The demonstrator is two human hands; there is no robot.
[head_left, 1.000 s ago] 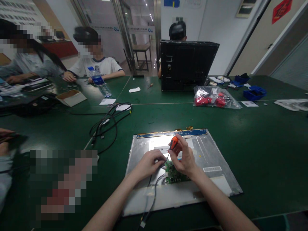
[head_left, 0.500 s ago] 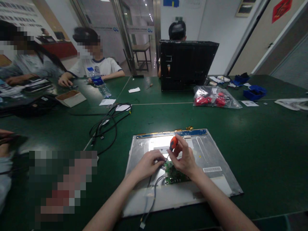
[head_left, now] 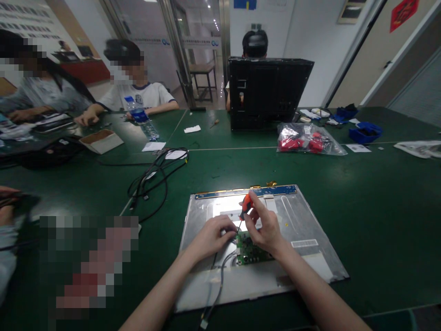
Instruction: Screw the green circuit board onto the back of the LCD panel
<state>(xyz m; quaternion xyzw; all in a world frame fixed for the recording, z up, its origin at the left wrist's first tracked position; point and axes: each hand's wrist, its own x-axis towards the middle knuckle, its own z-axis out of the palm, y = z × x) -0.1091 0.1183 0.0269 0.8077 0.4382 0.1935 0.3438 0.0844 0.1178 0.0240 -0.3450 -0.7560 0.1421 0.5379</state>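
Note:
A bare metal display panel [head_left: 303,220] lies flat on the green table in front of me, back side up. A small green circuit board [head_left: 250,253] sits on its middle, with a grey cable [head_left: 217,287] running off toward me. My right hand [head_left: 265,227] is closed round an orange-handled screwdriver [head_left: 246,204], whose tip points down at the board's left corner. My left hand [head_left: 212,234] rests on the panel just left of the board, fingers curled and pinched near the screwdriver tip; what they pinch is hidden.
Black cables [head_left: 156,172] coil on the table to the far left of the panel. Behind it stand a black monitor shell [head_left: 268,92], a plastic bag of red parts [head_left: 306,140] and blue trays [head_left: 365,133]. Other people sit along the far edge and at the left.
The screwdriver handle has tilted slightly to the left in my right hand. My left hand stays by the board. A person at the far left has shifted a hand.

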